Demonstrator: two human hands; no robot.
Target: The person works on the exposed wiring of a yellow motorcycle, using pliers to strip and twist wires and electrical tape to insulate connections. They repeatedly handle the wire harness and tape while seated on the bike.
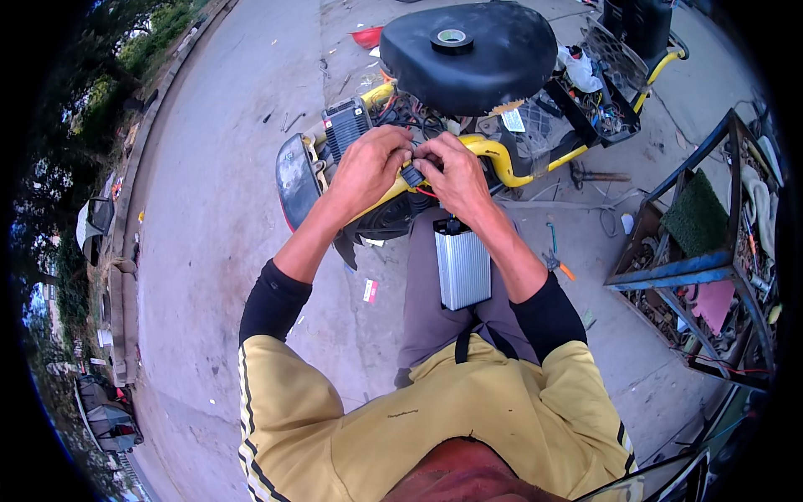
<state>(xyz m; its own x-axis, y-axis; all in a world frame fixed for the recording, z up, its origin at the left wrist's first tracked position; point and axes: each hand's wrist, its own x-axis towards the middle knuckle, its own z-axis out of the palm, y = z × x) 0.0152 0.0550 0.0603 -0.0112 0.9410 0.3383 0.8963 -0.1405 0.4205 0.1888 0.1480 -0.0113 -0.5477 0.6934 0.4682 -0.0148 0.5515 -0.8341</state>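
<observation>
Beside a finned grey module (345,127), the left hand (368,170) curls its fingers inward; I cannot tell whether its grip has hold of anything. Next, between the hands, the dark connector (411,176) sits pinched in the closed grip of the right hand (457,174). A silver finned box (465,269) rests on the lap, a hammer (600,176) farther right.

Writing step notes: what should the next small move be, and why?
Probably best to steady the thighs before pushing or pulling on the dark block: the left hand and right hand meet at it, while the silver finned box lies on the thighs with neither hand on it, so it might slide.
</observation>
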